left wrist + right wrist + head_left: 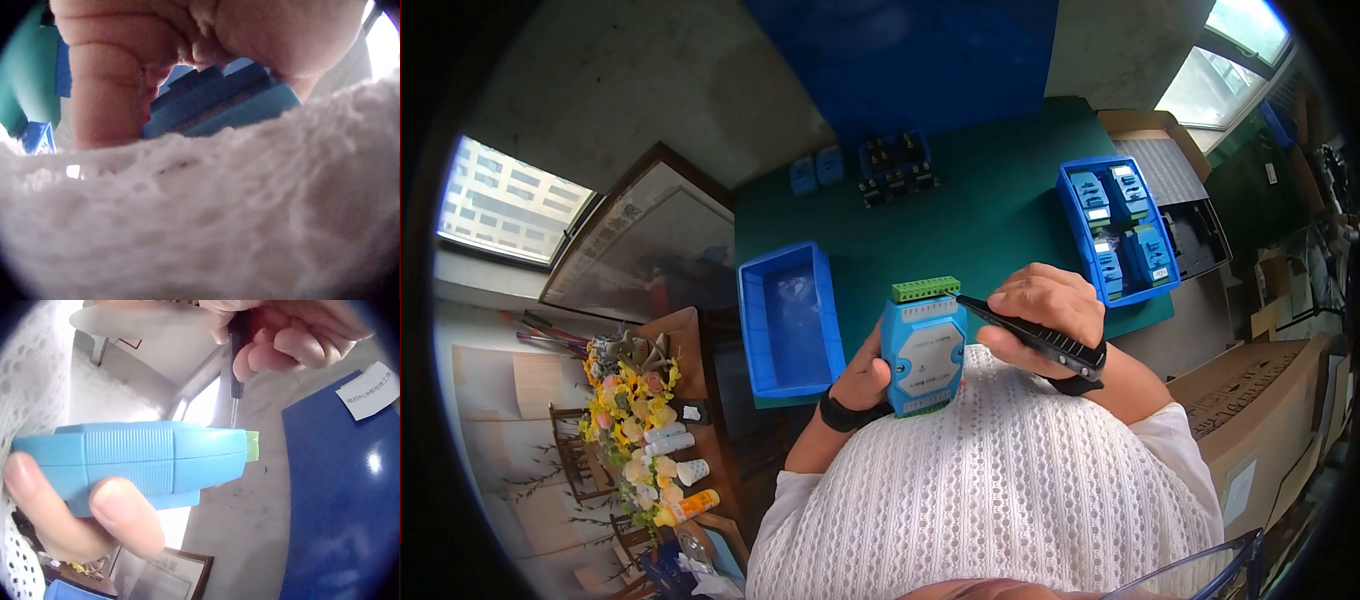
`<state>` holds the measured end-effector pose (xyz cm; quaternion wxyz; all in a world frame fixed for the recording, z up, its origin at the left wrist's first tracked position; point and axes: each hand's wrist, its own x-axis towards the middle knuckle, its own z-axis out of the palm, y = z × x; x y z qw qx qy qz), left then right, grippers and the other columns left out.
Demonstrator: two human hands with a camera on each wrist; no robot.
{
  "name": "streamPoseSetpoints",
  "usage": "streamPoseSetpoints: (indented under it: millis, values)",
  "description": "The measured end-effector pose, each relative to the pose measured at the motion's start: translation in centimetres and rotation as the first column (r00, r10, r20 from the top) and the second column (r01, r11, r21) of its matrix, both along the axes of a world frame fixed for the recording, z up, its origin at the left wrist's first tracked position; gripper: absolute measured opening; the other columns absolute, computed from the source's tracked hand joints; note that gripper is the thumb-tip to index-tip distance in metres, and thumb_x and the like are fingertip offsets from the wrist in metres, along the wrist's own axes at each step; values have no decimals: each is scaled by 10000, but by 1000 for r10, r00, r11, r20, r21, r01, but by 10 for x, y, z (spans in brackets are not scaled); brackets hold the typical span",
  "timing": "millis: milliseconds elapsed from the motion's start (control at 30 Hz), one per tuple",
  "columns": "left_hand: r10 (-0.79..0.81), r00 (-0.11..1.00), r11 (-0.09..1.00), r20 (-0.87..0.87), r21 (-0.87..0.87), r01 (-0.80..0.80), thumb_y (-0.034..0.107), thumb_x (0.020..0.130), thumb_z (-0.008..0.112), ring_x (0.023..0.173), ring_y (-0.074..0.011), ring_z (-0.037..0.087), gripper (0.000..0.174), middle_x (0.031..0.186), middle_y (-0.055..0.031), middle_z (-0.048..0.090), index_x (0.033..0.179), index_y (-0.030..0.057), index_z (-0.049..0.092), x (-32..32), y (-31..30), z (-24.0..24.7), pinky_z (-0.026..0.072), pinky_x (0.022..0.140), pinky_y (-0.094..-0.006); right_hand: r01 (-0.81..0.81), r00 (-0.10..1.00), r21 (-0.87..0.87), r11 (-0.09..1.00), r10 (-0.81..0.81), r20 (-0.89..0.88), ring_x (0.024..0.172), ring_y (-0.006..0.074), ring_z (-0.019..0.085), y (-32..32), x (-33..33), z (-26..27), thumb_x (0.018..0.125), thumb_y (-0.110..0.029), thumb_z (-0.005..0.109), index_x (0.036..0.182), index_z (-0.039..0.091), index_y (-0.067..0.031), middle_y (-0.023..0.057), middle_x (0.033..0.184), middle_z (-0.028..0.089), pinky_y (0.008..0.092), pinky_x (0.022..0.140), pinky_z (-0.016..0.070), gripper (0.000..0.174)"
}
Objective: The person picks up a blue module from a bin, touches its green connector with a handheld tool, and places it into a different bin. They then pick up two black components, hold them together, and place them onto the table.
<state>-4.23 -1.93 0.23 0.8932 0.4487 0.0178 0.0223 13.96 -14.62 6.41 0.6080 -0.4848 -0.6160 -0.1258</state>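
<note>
My left hand grips a light blue electronic module with a pale label on its face, held in front of the chest. A green screw terminal block sits along its upper end. My right hand holds a dark-handled screwdriver, fingers curled round the handle. In the right wrist view its thin metal shaft reaches down to the module's end, right beside the green block. White knit cloth hides much of the left wrist view.
On the green table, a blue bin stands at left and another blue bin with several blue modules at right. Small dark parts and blue pieces lie toward the back. A cardboard box is at far right.
</note>
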Motion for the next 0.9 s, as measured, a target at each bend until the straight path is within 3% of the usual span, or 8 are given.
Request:
streamPoseSetpoints:
  millis: [200, 300, 400, 433, 600, 700, 900]
  values:
    - [32, 999, 999, -18, 21, -32, 619, 740, 579, 1148, -291, 472, 965, 1316, -173, 371, 1412, 101, 117, 3, 1, 1, 467, 875, -459, 36, 997, 27, 999, -38, 69, 498, 161, 579, 5, 2, -5, 612, -292, 809, 683, 575, -41, 64, 568, 580, 223, 447, 452, 351]
    - [121, 991, 992, -57, -16, -122, 612, 695, 643, 1073, -303, 532, 940, 1262, -184, 444, 1345, 39, 281, 6, -3, 3, 512, 824, -459, 33, 996, 8, 999, -33, 81, 501, 165, 585, 5, 7, -3, 597, -306, 813, 695, 575, -37, 68, 570, 584, 224, 452, 459, 372]
    - [98, 994, 995, -55, -16, -99, 614, 697, 638, 1081, -301, 527, 932, 1270, -174, 439, 1351, 55, 280, 7, 0, 3, 507, 832, -476, 32, 997, 32, 999, -34, 76, 507, 174, 594, 4, 9, -3, 594, -305, 816, 712, 575, -32, 72, 574, 589, 230, 463, 475, 382]
    - [93, 994, 996, -49, -13, -93, 616, 698, 635, 1084, -301, 525, 930, 1272, -174, 438, 1352, 57, 280, 7, 0, 3, 506, 833, -479, 3, 996, 41, 999, -6, 84, 499, 200, 596, 4, 10, -3, 652, -299, 798, 734, 569, -4, 85, 562, 571, 254, 451, 479, 383]
    - [80, 996, 997, -41, -12, -81, 616, 703, 628, 1091, -301, 521, 920, 1272, -175, 436, 1351, 63, 282, 8, 1, 3, 505, 833, -484, -7, 998, -2, 1000, 7, 58, 511, 191, 603, 4, 8, -1, 617, -280, 811, 719, 574, -20, 85, 579, 589, 239, 464, 482, 367]
    - [45, 999, 997, -25, 69, -43, 660, 721, 557, 1081, -307, 518, 989, 1284, -180, 392, 1416, 118, 109, 8, 3, 2, 477, 852, -455, -14, 999, 4, 1000, 14, 37, 508, 181, 601, 6, 8, -1, 600, -265, 818, 703, 577, -30, 82, 583, 596, 228, 462, 476, 352]
    - [25, 1000, 996, 9, 84, -26, 638, 744, 553, 1103, -303, 504, 965, 1310, -178, 373, 1419, 116, 103, 8, 4, 3, 467, 866, -463, -11, 998, 19, 1000, 10, 60, 505, 171, 586, 6, 7, 2, 607, -218, 815, 722, 582, -40, 74, 595, 598, 231, 454, 461, 315]
